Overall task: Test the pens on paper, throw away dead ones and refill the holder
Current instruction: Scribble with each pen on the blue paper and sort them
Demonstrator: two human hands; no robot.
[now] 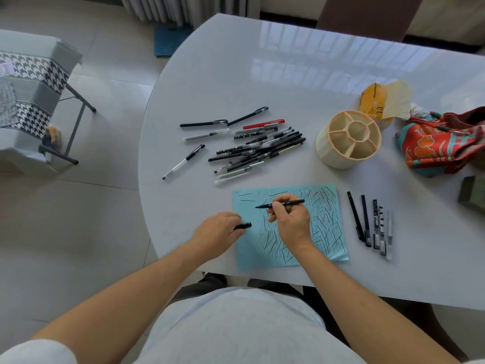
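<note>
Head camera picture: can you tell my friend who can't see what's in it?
A person's right hand holds a black pen over scribbled blue paper; the left hand holds its cap. Behind lie a pile of pens and an empty holder.

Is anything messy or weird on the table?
A bit messy, nothing broken. The pen holder stands empty while its pens lie in a jumbled pile on the table. The blue paper is scribbled all over, but those are just test marks.
</note>
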